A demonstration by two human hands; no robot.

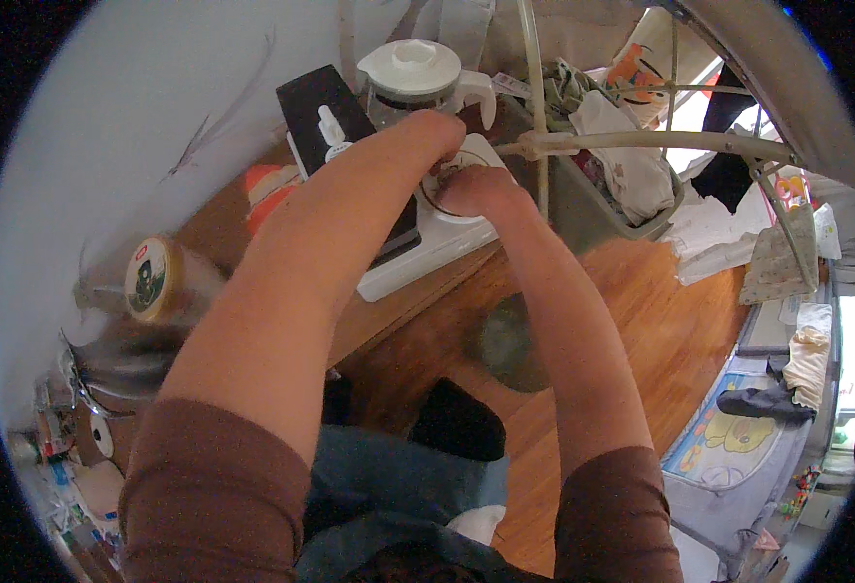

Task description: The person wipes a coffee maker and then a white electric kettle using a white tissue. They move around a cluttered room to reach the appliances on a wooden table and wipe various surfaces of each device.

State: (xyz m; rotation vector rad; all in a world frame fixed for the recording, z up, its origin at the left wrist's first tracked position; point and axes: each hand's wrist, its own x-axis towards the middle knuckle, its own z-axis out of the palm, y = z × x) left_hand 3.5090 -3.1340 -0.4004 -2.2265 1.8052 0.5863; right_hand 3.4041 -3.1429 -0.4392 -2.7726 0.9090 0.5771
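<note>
My left hand [443,132] and my right hand [477,191] meet over the round ringed plate of a white appliance base [427,264] on a wooden surface. Both sets of fingers point down and are mostly hidden, so whether they grip anything is unclear. Just behind my left hand stands a glass jug [389,103] with a white lid [418,67] and a white handle [480,95]. A black flat box [309,95] leans or lies left of it, partly covered by my left forearm. On the box is a small white bottle [331,125].
A grey bin [595,197] heaped with clothes stands at the right behind a pale pole rack [660,142]. A lidded jar [152,280] is at the left by the wall. Clothes lie over a grey playpen [701,503]. Below is a wooden floor [631,306].
</note>
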